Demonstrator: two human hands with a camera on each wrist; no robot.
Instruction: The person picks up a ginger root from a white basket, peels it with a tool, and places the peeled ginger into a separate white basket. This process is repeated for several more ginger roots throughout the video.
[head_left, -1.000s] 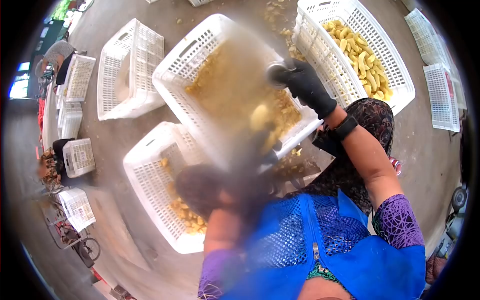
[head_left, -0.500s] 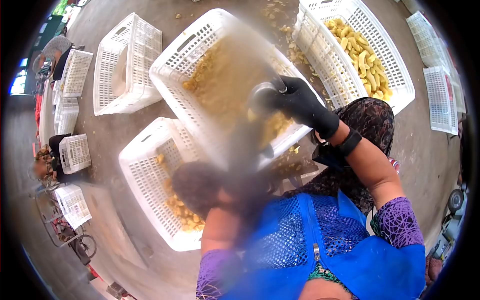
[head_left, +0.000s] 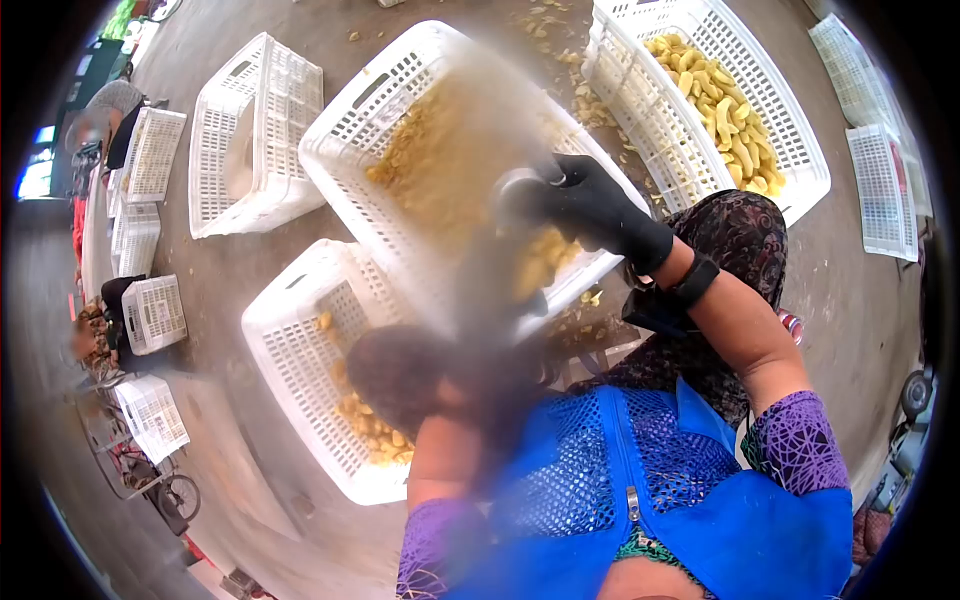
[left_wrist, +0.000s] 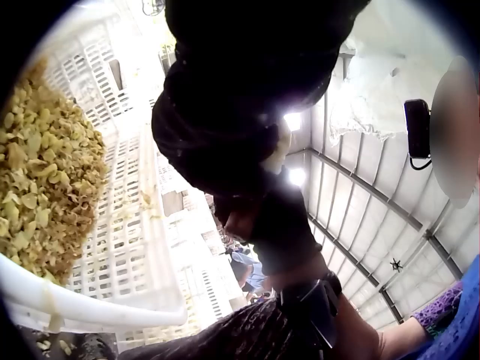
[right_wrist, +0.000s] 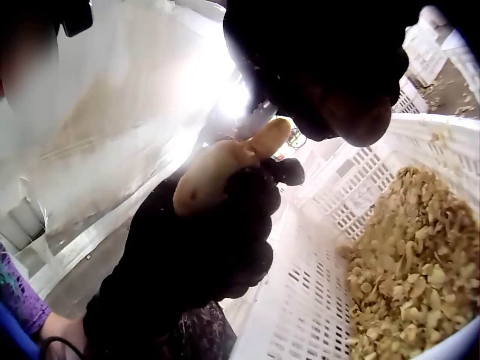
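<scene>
My left hand, in a dark glove, grips a pale yellow peeled piece of produce with a knob at one end. That hand is blurred in the head view, low over the large white crate. My right hand, also black-gloved, curls its fingers around a small tool with a round, silvery part; its exact kind is blurred. In the right wrist view the right hand is just above the knob, a grey sliver of the tool showing between. Yellowish shavings fill the crate below.
At the right, a white crate contains many yellow peeled pieces. Another crate with yellow pieces sits at lower left, and one with a pale liner beyond. Shavings litter the floor. Other people work at far left.
My right hand with the tool has come left and slightly down over the crate, nearer the left hand. Over the last half second both hands have barely shifted.
</scene>
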